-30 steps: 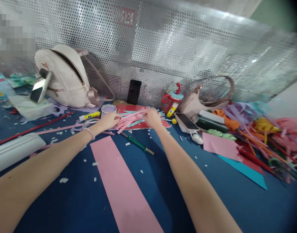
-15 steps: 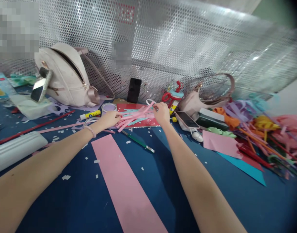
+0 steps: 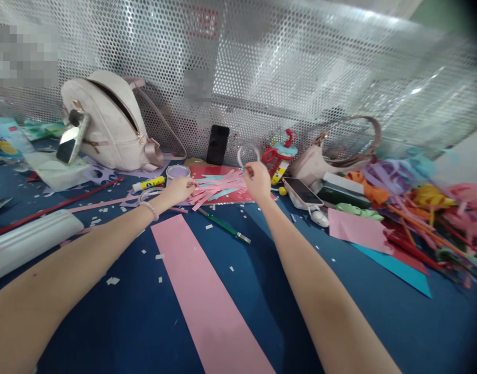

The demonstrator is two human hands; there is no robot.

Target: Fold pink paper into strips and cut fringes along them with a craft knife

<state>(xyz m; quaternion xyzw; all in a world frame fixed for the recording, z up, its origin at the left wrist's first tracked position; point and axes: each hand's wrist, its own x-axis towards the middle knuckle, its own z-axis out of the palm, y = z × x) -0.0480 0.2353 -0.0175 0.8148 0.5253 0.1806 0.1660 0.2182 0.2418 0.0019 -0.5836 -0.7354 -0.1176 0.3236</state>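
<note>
Paper strips (image 3: 217,187), pink, on table (image 3: 117,317): left hand (image 3: 178,190) rests open on them; right hand (image 3: 257,179) pinches curled strip (image 3: 248,153), lifted.

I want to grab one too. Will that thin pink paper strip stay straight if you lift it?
Probably not. The strip in the right hand already curls into a loop, so it looks floppy. It seems very light, and the loose strips under the left hand would likely scatter if pushed.

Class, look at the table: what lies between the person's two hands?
In the head view, a heap of pink and teal paper strips on a red sheet lies between the left hand and the right hand.
</note>
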